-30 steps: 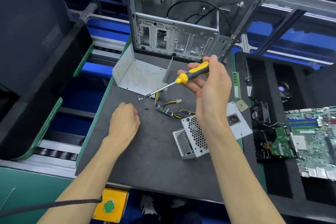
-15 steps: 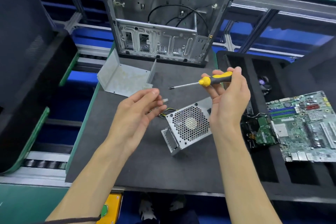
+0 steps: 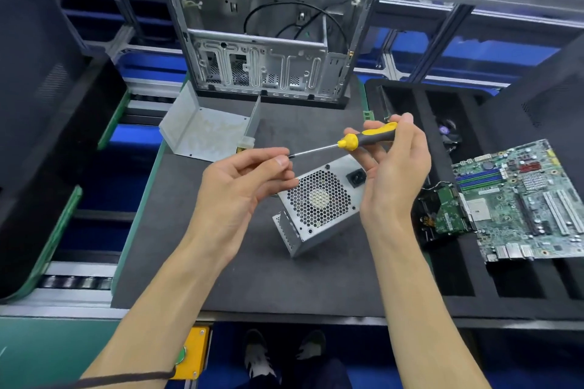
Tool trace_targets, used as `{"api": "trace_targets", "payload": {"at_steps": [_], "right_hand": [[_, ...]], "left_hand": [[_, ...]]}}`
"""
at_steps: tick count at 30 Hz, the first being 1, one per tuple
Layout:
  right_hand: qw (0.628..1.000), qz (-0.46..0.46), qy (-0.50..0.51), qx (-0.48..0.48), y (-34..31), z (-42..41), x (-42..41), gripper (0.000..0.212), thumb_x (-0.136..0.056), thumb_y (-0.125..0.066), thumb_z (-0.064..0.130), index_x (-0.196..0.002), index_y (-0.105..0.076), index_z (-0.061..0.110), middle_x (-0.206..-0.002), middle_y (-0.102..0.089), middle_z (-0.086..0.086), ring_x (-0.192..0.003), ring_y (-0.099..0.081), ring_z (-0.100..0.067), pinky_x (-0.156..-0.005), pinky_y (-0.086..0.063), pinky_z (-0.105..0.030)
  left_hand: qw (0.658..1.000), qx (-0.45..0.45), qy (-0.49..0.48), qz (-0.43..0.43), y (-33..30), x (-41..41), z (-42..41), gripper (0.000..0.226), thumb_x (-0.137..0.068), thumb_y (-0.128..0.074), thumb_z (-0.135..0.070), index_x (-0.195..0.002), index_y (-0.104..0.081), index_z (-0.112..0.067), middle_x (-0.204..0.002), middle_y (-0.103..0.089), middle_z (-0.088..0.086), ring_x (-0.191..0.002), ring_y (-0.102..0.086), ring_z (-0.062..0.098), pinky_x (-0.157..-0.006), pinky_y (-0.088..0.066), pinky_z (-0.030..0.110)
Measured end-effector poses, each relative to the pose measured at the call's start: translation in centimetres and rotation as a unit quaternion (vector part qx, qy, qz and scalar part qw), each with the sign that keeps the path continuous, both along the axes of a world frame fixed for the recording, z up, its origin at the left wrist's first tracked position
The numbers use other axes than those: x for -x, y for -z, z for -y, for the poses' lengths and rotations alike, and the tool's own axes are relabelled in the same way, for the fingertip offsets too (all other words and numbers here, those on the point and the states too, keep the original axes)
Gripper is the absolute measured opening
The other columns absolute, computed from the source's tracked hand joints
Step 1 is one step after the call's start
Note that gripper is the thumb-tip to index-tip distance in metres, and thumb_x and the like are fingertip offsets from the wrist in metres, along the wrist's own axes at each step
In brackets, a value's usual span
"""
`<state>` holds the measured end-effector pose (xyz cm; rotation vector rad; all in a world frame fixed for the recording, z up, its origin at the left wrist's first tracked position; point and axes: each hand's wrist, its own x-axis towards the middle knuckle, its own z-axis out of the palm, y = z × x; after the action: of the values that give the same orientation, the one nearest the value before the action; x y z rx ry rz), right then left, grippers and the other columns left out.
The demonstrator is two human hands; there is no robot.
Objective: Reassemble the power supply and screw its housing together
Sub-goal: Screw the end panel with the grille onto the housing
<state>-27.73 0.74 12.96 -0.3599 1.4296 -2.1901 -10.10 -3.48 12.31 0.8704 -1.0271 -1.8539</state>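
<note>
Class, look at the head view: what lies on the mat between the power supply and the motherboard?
In the head view, a hard drive lies between the power supply and the motherboard, in the foam tray.

Power supply (image 3: 319, 208): dull grey sheet metal, perforated fan grille. Screwdriver (image 3: 354, 142): bright metal shaft, glossy yellow-and-grey plastic handle. Mat (image 3: 268, 281): matt dark foam-like surface. Loose cover (image 3: 205, 133): pale matt sheet metal. Computer case (image 3: 265, 73): stamped bare metal.

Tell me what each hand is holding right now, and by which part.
The right hand grips the screwdriver by its yellow-and-grey handle. The left hand pinches at the shaft's tip; what its fingers hold there cannot be told.
</note>
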Motion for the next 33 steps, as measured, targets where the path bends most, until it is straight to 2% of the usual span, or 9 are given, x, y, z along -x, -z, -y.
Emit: {"api": "trace_targets", "payload": {"at_steps": [4,9,11,13,15,18,21,25,33], "right_hand": [[1.0,-0.012,0.008,0.002,0.0,-0.5,0.2,0.021,-0.108,-0.049,0.026,-0.104,-0.054,0.005,-0.08,-0.072,-0.009,-0.07,-0.075,-0.038,-0.059,-0.06,-0.037],[1.0,-0.021,0.014,0.011,0.1,-0.9,0.2,0.02,-0.106,-0.054,0.028,-0.103,-0.053,0.008,-0.079,-0.073,-0.008,-0.069,-0.075,-0.035,-0.059,-0.059,-0.035],[1.0,-0.008,0.004,0.021,0.1,-1.1,0.4,0.02,-0.106,-0.054,0.029,-0.102,-0.054,0.009,-0.081,-0.073,-0.008,-0.072,-0.076,-0.035,-0.062,-0.059,-0.035],[0.998,0.034,-0.018,0.041,0.1,-1.2,0.5,0.021,-0.106,-0.052,0.029,-0.103,-0.055,0.008,-0.083,-0.073,-0.008,-0.076,-0.076,-0.034,-0.065,-0.06,-0.037],[0.988,0.122,-0.055,0.072,0.1,-1.2,0.4,0.027,-0.108,-0.047,0.032,-0.107,-0.056,0.007,-0.083,-0.073,-0.01,-0.078,-0.075,-0.032,-0.069,-0.06,-0.039],[0.942,0.289,-0.11,0.129,0.1,-1.3,0.2,0.035,-0.108,-0.039,0.036,-0.101,-0.055,0.006,-0.074,-0.065,-0.013,-0.065,-0.066,-0.028,-0.072,-0.061,-0.042],[0.891,0.389,-0.133,0.194,0.1,-1.7,0.5,0.028,-0.102,-0.039,0.032,-0.085,-0.047,0.011,-0.07,-0.047,-0.006,-0.056,-0.047,-0.021,-0.071,-0.052,-0.036],[0.87,0.42,-0.126,0.225,0.0,-2.3,0.8,0.025,-0.096,-0.042,0.03,-0.08,-0.046,0.012,-0.07,-0.035,-0.002,-0.057,-0.034,-0.019,-0.067,-0.038,-0.031],[0.859,0.432,-0.117,0.248,-1.1,-2.7,1.0,0.026,-0.097,-0.042,0.031,-0.081,-0.048,0.011,-0.07,-0.035,-0.002,-0.059,-0.031,-0.018,-0.063,-0.037,-0.03]], "left_hand": [[0.988,0.107,-0.039,0.099,0.3,0.2,-0.3,0.011,-0.088,-0.073,-0.002,-0.092,-0.079,-0.009,-0.078,-0.075,0.011,-0.072,-0.074,0.023,-0.08,-0.061,0.041],[0.969,0.178,-0.062,0.158,0.2,0.6,-0.7,0.014,-0.085,-0.077,-0.008,-0.088,-0.079,-0.021,-0.079,-0.077,0.004,-0.072,-0.077,0.022,-0.072,-0.057,0.022],[0.968,0.181,-0.065,0.161,0.1,0.7,-0.8,0.014,-0.086,-0.077,-0.008,-0.088,-0.079,-0.022,-0.079,-0.077,0.004,-0.072,-0.076,0.022,-0.072,-0.057,0.021],[0.967,0.186,-0.063,0.162,0.0,0.8,-0.8,0.015,-0.086,-0.077,-0.007,-0.089,-0.079,-0.021,-0.079,-0.077,0.004,-0.073,-0.076,0.022,-0.073,-0.057,0.021],[0.964,0.198,-0.059,0.165,-0.1,0.9,-0.9,0.015,-0.085,-0.077,-0.006,-0.089,-0.078,-0.02,-0.078,-0.077,0.003,-0.072,-0.076,0.019,-0.073,-0.056,0.019],[0.961,0.209,-0.054,0.171,-0.2,1.1,-1.1,0.016,-0.085,-0.078,-0.005,-0.088,-0.078,-0.021,-0.078,-0.077,0.001,-0.072,-0.076,0.016,-0.072,-0.055,0.017],[0.967,0.188,-0.047,0.165,-0.3,1.2,-1.3,0.019,-0.084,-0.079,-0.005,-0.086,-0.079,-0.023,-0.079,-0.077,0.001,-0.072,-0.076,0.018,-0.071,-0.056,0.018],[0.979,0.14,-0.021,0.144,-0.3,1.3,-1.7,0.018,-0.083,-0.078,-0.003,-0.085,-0.08,-0.021,-0.08,-0.077,0.006,-0.072,-0.077,0.025,-0.074,-0.061,0.027],[0.972,0.168,0.012,0.164,-1.2,1.5,-2.2,0.023,-0.083,-0.079,-0.003,-0.092,-0.079,-0.025,-0.086,-0.078,0.002,-0.078,-0.075,0.019,-0.073,-0.057,0.019]]}}
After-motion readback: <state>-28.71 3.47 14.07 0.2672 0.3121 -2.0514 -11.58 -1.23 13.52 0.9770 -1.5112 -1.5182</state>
